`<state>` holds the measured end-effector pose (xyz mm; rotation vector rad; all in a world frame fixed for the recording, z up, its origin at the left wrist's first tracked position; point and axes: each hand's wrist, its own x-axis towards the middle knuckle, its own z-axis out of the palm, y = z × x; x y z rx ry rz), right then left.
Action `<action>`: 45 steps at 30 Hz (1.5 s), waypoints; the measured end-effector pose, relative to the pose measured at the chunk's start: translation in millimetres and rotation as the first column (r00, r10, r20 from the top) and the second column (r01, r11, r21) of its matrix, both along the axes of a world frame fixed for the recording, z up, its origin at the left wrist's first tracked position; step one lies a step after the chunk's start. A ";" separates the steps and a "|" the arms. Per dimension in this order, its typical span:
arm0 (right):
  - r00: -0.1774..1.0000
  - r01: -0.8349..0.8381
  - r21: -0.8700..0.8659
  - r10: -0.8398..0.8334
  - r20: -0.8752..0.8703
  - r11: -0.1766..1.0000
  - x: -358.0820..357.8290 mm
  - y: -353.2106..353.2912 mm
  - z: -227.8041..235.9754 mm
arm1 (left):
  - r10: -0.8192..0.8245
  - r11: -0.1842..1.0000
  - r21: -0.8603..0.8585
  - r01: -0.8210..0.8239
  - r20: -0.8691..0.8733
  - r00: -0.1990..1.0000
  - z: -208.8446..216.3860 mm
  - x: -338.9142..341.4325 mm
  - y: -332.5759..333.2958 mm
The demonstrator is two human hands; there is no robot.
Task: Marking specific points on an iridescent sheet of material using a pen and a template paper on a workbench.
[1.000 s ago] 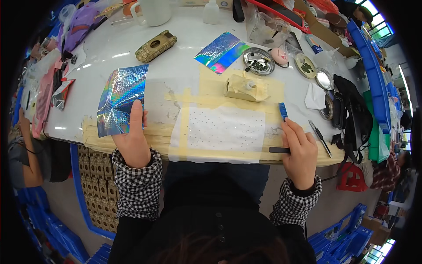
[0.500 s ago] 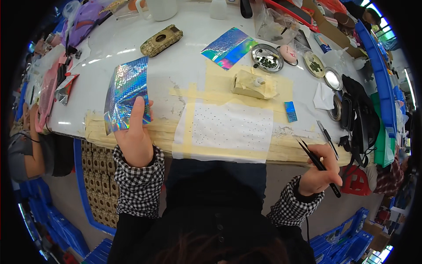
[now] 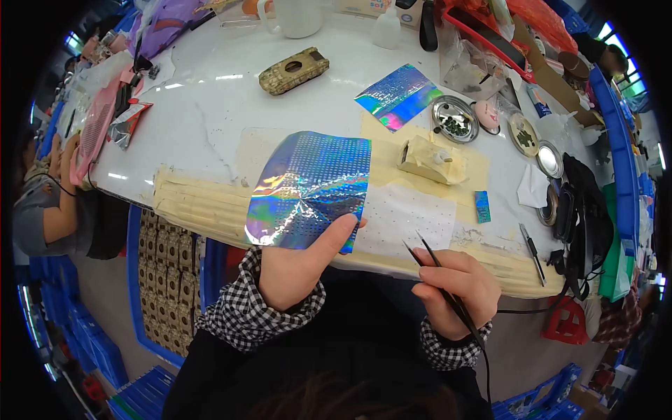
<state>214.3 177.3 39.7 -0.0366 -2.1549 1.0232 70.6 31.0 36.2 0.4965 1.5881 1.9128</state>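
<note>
My left hand (image 3: 297, 262) holds a shiny holographic foil sheet (image 3: 308, 189) by its lower edge, lifted over the table's near edge. My right hand (image 3: 455, 283) grips thin black tweezers (image 3: 437, 280), their tips pointing up and left toward a clear dotted sheet (image 3: 406, 220) that lies on tan masking tape. A small beige block (image 3: 428, 159) sits just beyond that sheet, and a tiny blue foil strip (image 3: 482, 207) lies to its right.
A second holographic sheet (image 3: 399, 96), a round metal dish (image 3: 455, 119), a camouflage-patterned case (image 3: 294, 70) and a white mug (image 3: 297, 15) lie farther back on the white table (image 3: 210, 119). A black pen (image 3: 532, 245) rests at right. Another person's arm (image 3: 59, 175) is at left.
My left hand has lifted the holographic sheet off the table and brought it right, toward the middle. My right hand, holding the tweezers, has come up and left to the table edge.
</note>
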 end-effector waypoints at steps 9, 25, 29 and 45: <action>0.998 -0.065 0.052 0.065 0.011 0.997 -11.3 -12.3 -4.2 | -0.122 0.991 0.051 0.120 0.027 0.992 -3.7 13.0 0.6; 1.000 0.001 -0.011 -0.001 -0.029 1.000 -14.2 -23.0 -13.1 | -0.004 1.000 0.017 0.005 -0.041 0.999 -12.1 20.9 7.5; 0.996 0.017 -0.046 -0.021 -0.086 0.999 -18.2 -24.7 -22.6 | -0.004 0.999 0.044 0.005 -0.019 1.000 -8.9 19.1 9.5; 0.993 0.011 -0.024 -0.014 -0.115 1.000 -30.4 -26.6 -19.0 | -0.019 0.999 0.039 0.018 0.016 1.000 -10.7 16.8 6.5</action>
